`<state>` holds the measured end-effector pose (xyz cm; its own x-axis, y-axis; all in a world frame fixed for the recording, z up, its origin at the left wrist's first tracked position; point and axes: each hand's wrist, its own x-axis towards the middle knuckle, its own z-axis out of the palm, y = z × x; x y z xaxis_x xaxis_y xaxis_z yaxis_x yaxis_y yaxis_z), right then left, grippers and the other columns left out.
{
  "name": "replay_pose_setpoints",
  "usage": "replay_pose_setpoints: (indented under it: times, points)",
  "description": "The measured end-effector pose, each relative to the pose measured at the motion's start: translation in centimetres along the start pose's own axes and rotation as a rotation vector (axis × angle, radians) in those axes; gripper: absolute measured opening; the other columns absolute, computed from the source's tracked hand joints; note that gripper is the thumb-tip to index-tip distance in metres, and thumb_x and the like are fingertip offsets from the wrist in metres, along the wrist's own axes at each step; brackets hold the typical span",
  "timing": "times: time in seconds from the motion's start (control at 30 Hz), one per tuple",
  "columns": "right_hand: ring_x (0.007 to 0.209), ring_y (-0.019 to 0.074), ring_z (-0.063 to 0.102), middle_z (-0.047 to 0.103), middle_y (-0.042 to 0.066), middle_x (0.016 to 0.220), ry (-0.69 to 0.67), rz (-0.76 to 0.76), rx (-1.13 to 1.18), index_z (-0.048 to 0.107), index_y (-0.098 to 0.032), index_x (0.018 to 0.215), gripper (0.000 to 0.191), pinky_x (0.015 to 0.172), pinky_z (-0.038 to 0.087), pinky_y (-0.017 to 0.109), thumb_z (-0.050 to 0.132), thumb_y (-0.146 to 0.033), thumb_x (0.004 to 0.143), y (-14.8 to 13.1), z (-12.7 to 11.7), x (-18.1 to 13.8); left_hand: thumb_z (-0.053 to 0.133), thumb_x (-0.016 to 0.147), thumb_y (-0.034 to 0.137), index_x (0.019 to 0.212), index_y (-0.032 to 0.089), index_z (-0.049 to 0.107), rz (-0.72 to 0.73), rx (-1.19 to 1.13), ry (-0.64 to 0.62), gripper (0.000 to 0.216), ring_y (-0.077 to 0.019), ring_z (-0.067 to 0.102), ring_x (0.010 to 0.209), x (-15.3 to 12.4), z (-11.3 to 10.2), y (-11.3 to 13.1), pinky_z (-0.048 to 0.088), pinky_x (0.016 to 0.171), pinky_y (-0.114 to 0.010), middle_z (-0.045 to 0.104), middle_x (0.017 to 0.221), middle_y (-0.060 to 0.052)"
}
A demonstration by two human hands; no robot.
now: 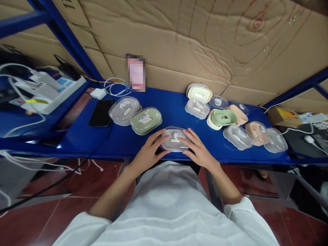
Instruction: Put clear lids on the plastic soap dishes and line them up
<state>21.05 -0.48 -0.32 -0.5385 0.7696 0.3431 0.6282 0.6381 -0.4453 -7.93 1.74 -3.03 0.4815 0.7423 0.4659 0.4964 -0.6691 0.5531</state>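
Resting at the near edge of the blue shelf point(115, 141), a lidded grey soap box point(174, 139) is grasped from both sides between the left hand point(149, 152) and right hand point(197, 149), fingers spread over the lid as if steadying it, closed boxes point(135, 116) lying beyond the left hand, open boxes point(225, 119) beyond the right.

I count three closed boxes near my hands: a clear one point(174, 139) under my fingers, a green one point(146, 120) left of it, and another clear one point(124, 110) further left. Right of the box I hold lies a heap of about eight boxes and lids point(238, 124), overlapping too much for an exact count. One phone point(100, 113) lies far left.
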Motion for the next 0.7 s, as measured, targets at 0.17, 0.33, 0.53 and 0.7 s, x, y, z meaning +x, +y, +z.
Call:
replay_pose_setpoints:
  times: [0.17,0.33,0.53,0.7]
  points:
    - [0.169,0.033,0.019,0.044,0.004,0.172,-0.044,-0.072,-0.059,0.048,-0.036,0.165,0.058,0.132,0.037,0.064,0.062,-0.037,0.108,0.2,0.2,0.8,0.079,0.097,0.038,0.132,0.026,0.065,-0.025,0.012,0.088,0.039,-0.0305,0.064,0.133,-0.4,0.5,-0.7,0.056,0.115,-0.055,0.059,0.144,-0.013]
    - [0.17,0.0329,0.015,0.038,0.006,0.175,-0.034,-0.068,-0.057,0.042,-0.033,0.168,0.059,0.132,0.036,0.064,0.056,-0.037,0.111,0.7,0.3,0.6,0.073,0.101,0.036,0.142,0.026,0.061,-0.003,0.036,0.103,0.044,-0.0299,0.063,0.138,-0.2,0.9,-0.4,0.056,0.117,-0.052,0.058,0.15,-0.015]
    - [0.168,0.0339,0.023,0.04,0.004,0.175,-0.034,0.026,-0.222,0.042,-0.041,0.167,0.059,0.134,0.026,0.069,0.058,-0.043,0.11,0.5,0.3,-0.1,0.067,0.105,0.033,0.155,0.031,0.053,0.026,0.042,0.053,0.052,-0.0297,0.055,0.149,-0.1,1.0,-0.2,0.055,0.119,-0.05,0.055,0.158,-0.014]
    - [0.162,0.0339,0.037,0.044,0.005,0.172,-0.013,0.017,-0.248,0.049,-0.04,0.163,0.058,0.132,0.036,0.063,0.062,-0.041,0.107,0.2,0.6,-0.4,0.071,0.102,0.03,0.142,0.029,0.065,0.061,0.065,0.106,0.04,-0.0299,0.063,0.139,0.1,0.7,-0.1,0.056,0.117,-0.053,0.065,0.145,-0.013]
